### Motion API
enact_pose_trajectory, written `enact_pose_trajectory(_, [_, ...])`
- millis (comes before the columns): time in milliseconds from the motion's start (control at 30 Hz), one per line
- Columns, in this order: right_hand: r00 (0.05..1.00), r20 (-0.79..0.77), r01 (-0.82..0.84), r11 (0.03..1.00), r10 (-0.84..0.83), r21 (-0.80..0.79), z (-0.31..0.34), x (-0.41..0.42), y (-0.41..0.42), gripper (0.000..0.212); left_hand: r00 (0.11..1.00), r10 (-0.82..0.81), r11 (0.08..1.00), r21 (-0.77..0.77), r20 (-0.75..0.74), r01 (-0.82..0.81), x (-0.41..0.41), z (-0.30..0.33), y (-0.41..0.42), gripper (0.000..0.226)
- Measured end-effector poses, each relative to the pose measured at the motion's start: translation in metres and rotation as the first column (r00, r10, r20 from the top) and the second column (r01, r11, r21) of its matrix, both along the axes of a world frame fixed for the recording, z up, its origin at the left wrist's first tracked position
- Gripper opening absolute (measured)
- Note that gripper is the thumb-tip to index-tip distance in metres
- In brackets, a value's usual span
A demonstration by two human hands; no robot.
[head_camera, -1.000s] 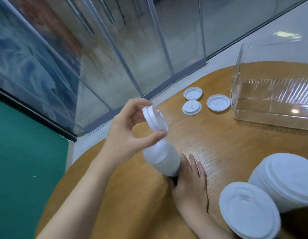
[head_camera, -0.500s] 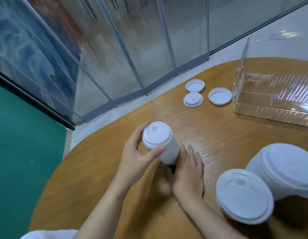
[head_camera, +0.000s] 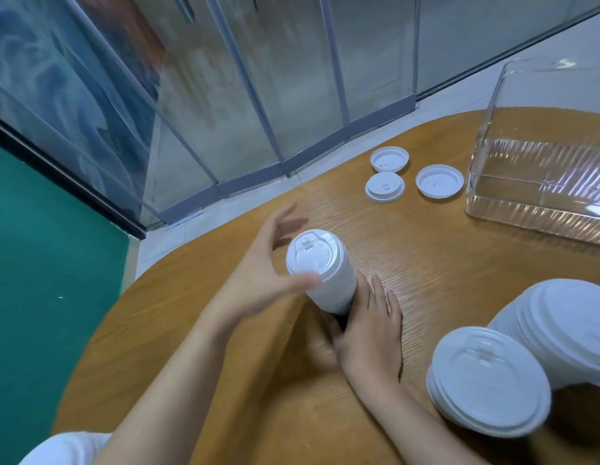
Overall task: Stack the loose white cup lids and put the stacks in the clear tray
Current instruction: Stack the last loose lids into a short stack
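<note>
Three loose lids (head_camera: 439,181) beside clear tray (head_camera: 540,209), right grip (head_camera: 369,333) holding stack (head_camera: 322,273) base, left grip (head_camera: 258,280) spread open

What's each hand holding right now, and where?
The right hand grips the lid stack at its base; the left hand, fingers spread, only touches its top rim with the thumb.

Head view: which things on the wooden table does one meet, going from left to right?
Open left hand → tall stack of white plastic cup lids → right hand at its base → round white loose lid, the rightmost of three → clear plastic tray.
</note>
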State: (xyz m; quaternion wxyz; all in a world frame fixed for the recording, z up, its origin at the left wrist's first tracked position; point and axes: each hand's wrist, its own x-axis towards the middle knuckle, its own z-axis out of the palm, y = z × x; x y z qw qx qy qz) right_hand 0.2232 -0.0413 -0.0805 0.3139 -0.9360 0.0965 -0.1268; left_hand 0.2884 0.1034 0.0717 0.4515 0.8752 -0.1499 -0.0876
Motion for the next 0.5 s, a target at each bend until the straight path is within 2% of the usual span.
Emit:
enact_pose_trajectory(100, [1.0,0.003,-0.002,1.0,0.002,0.0,0.002,-0.001,-0.001,0.077,0.999,0.037,0.998,-0.05,0.026,-0.036,0.054,0.005,-0.001,0.078])
enact_pose_trajectory(167, [1.0,-0.003,-0.007,1.0,0.007,-0.001,0.001,-0.001,-0.001,0.078,0.998,0.034,0.998,0.053,0.045,-0.037,0.094,-0.003,-0.009,0.07])
enact_pose_trajectory(267, [1.0,-0.002,-0.001,1.0,0.001,0.011,0.0,0.0,-0.001,0.075,0.996,-0.078,0.967,0.246,0.048,0.064,0.143,-0.03,-0.033,0.061])
enact_pose_trajectory(367, [0.998,0.049,0.034,0.999,-0.034,-0.009,-0.001,0.001,-0.001,0.072,0.985,-0.168,0.921,0.363,0.046,0.14,0.178,-0.057,-0.063,0.068])
enact_pose_trajectory(500, [0.998,0.047,0.039,0.998,-0.037,-0.04,-0.007,0.002,0.0,0.078,0.985,-0.171,0.906,0.397,0.036,0.143,0.211,-0.087,-0.096,0.087])
